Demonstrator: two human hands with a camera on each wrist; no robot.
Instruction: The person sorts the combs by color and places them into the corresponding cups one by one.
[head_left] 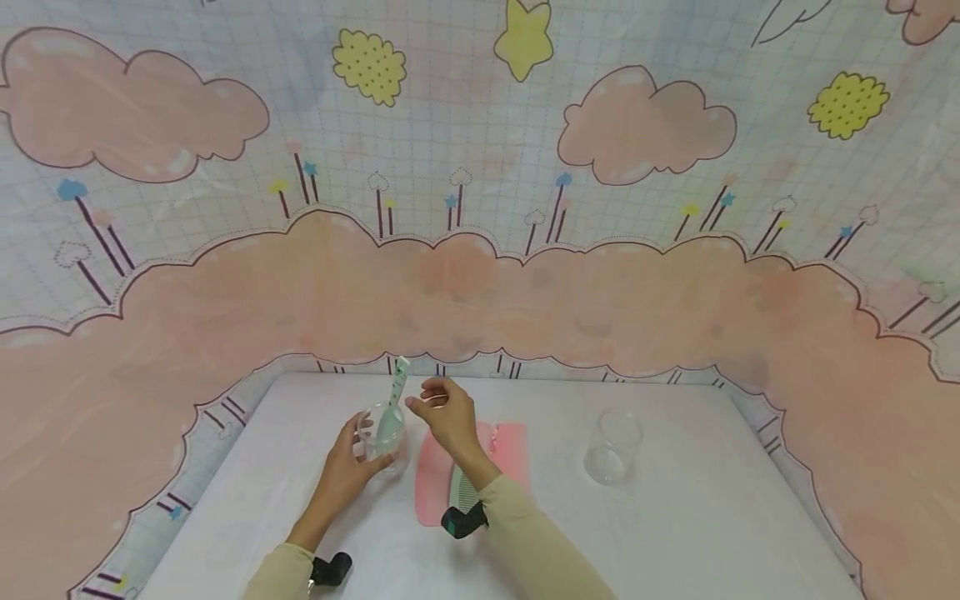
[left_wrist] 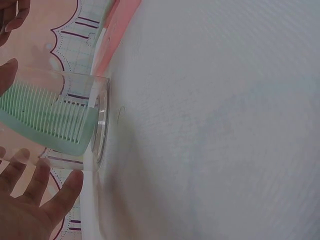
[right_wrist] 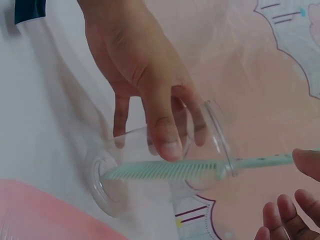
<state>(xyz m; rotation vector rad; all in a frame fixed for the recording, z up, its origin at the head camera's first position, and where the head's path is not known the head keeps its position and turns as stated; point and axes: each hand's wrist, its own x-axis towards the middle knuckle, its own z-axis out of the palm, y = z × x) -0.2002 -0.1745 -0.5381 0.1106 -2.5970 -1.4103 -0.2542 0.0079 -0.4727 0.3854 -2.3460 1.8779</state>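
Observation:
A clear cup (head_left: 369, 446) stands on the left part of the white table, with my left hand (head_left: 351, 457) gripping it, thumb on one side and fingers on the other. Inside it leans a light green comb (left_wrist: 55, 120), teeth end down and patterned handle sticking out above the rim. My right hand (head_left: 452, 421) hovers just right of that handle, fingers loosely bent. In the right wrist view, the right thumb (right_wrist: 306, 162) overlaps the handle's end, while the fingers stay apart from it; contact cannot be told.
Under my right forearm lies a flat pink piece (head_left: 431, 492) bearing a second green comb (head_left: 467, 492) and a pink patterned strip (head_left: 493, 439). Farther right on the table (head_left: 712, 500) stands another clear cup (head_left: 609, 458). A printed cloth backdrop (head_left: 480, 300) rises behind.

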